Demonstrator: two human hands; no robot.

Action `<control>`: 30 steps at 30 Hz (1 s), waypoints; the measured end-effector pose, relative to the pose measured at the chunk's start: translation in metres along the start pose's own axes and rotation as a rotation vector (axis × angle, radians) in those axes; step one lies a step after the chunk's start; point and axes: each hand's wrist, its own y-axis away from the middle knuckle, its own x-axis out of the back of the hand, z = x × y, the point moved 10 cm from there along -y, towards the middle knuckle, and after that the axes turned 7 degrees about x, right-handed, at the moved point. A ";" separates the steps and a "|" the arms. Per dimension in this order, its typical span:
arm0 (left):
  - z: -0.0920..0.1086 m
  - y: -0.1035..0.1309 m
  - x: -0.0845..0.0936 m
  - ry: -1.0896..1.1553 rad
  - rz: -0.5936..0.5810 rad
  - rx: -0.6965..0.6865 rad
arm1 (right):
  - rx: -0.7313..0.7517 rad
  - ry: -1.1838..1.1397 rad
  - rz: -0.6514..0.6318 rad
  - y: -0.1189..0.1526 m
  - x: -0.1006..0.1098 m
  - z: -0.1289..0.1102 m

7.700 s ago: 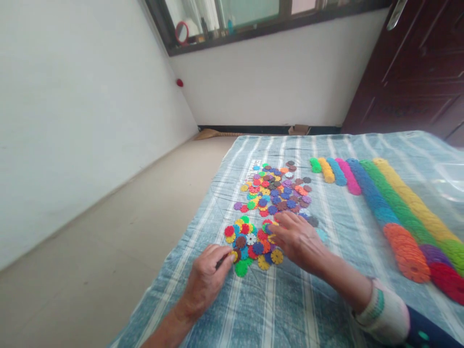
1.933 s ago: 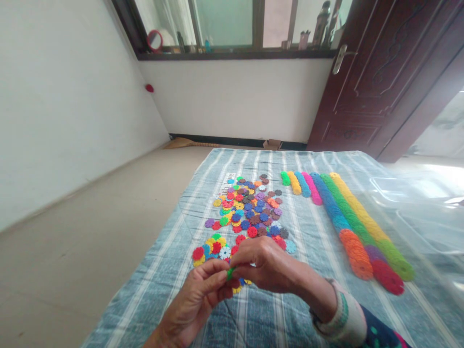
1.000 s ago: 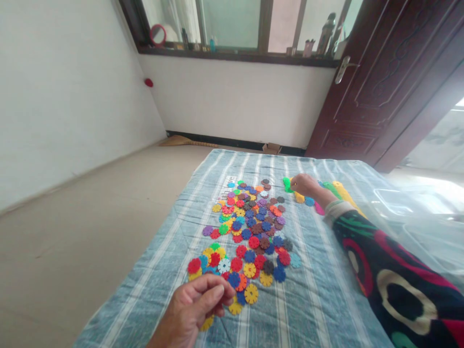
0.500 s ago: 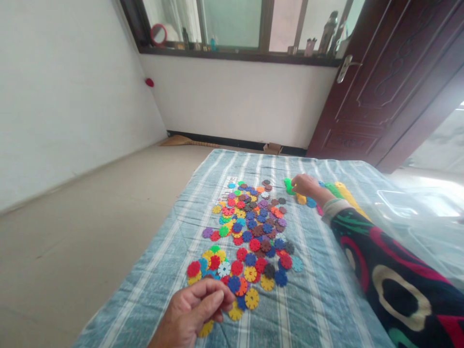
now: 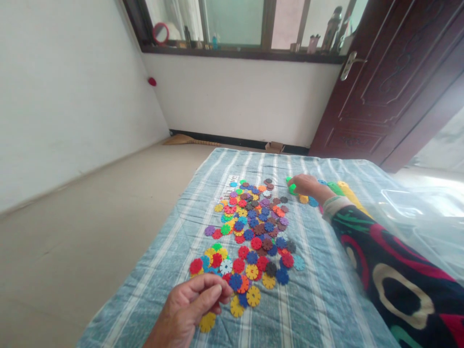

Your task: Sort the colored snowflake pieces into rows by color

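Observation:
Many notched plastic discs in mixed colours, such as a yellow disc (image 5: 253, 296) and a red disc (image 5: 196, 266), lie in a loose heap on the striped cloth (image 5: 145, 290). My left hand (image 5: 197, 302) hovers at the near edge of the heap, fingers curled and pressed together with nothing seen in them. Farther off on the right, my right hand (image 5: 308, 186) is closed at the green discs (image 5: 292, 188); what its fingertips hold is hidden. Beside it lie an orange-yellow disc (image 5: 303, 198) and a blue disc (image 5: 313, 201).
Rows of green discs (image 5: 335, 188) and yellow discs (image 5: 353, 198) lie right of my right hand. Clear plastic containers (image 5: 416, 208) stand at the right edge. A broom (image 5: 181, 139) lies on the floor beyond the cloth, near a wooden door (image 5: 380, 87).
The whole view has shifted slightly. My right hand has stayed at the green discs with a small turn of the fingers; my left hand has hardly moved.

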 end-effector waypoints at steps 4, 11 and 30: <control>0.010 -0.002 0.031 -0.046 0.166 -0.084 | 0.059 -0.009 0.004 0.007 0.005 -0.022; 0.045 0.006 0.063 -0.481 0.564 -0.447 | 0.372 -0.201 0.007 0.062 0.004 -0.150; 0.064 -0.032 0.017 -1.269 0.556 -0.404 | 0.424 -0.097 -0.011 0.061 -0.006 -0.258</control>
